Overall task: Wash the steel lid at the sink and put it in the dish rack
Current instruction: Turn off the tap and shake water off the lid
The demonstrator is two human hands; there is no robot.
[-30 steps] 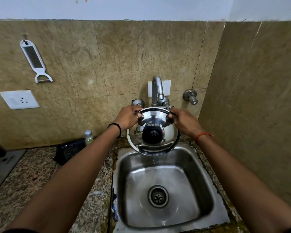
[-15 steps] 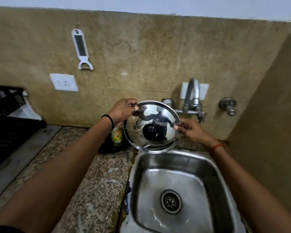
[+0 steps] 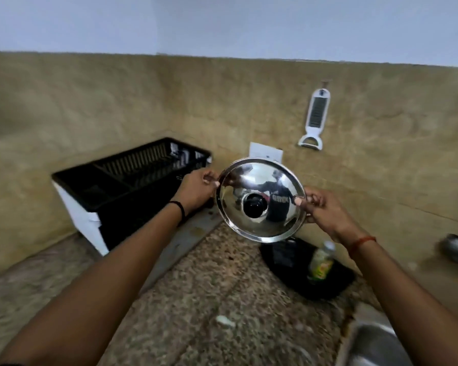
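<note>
While both forearms reach forward over the speckled counter (image 3: 217,294), the sink (image 3: 376,344) shows only as a steel corner at lower right, near the body and behind the hands' line of travel.

Past that, a black tray (image 3: 328,283) sits on the counter with a small bottle (image 3: 321,262) standing in it; what else it holds is too dark to tell.

Steel lid (image 3: 259,199) is held in the air above the counter, domed side and black knob facing the camera, tilted nearly upright. Left hand (image 3: 196,190) pinches the rim at its upper left edge; right hand (image 3: 325,207) pinches the rim at its right edge. Fingers of both are curled onto the rim.

Dish rack (image 3: 132,186), black, on a white base, lies to the left and beyond the lid, against the wall corner. Left hand is the nearer one to it, almost overlapping its near right end. Slots are visible; a few indistinct items stand at the rack's far end, otherwise contents unclear through blur.

Judgement: the coming move is a leftward carry, lid edge-down into the slots.

Farther back, a white peeler (image 3: 316,120) hangs on the tiled wall.
</note>
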